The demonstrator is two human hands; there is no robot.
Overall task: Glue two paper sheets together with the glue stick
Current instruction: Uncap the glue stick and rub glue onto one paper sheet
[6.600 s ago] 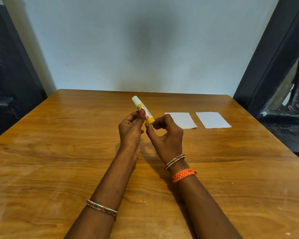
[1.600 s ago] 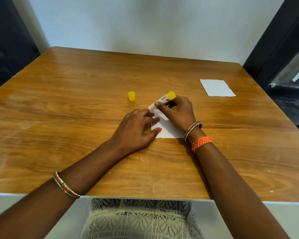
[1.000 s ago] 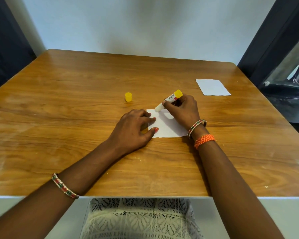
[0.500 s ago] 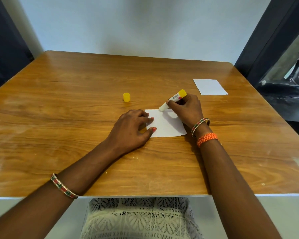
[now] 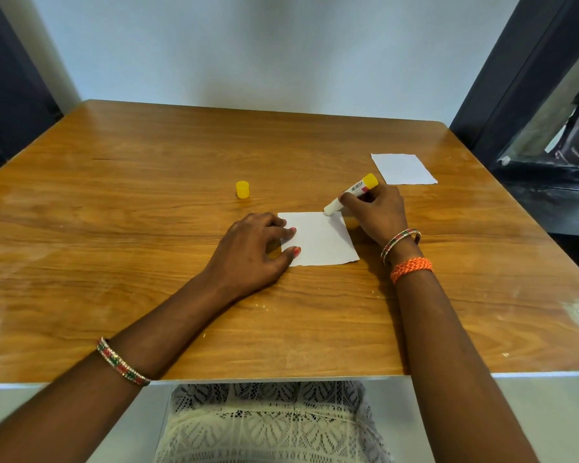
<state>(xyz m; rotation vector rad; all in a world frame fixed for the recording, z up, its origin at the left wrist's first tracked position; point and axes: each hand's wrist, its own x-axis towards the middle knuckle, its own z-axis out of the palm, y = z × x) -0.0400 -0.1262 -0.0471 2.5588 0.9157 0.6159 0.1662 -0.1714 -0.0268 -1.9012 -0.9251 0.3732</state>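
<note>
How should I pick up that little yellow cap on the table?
Come straight down from above and pinch the yellow cap across its round side walls with the fingers. It stands upright, alone on the table, apart from both sheets and both hands, so nothing seems to block the way. It is short, so grip low.

Head view, downward over table

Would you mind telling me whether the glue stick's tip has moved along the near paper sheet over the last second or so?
Yes. The white glue stick has slid rightward along the near paper sheet's far edge, toward its right corner.
</note>
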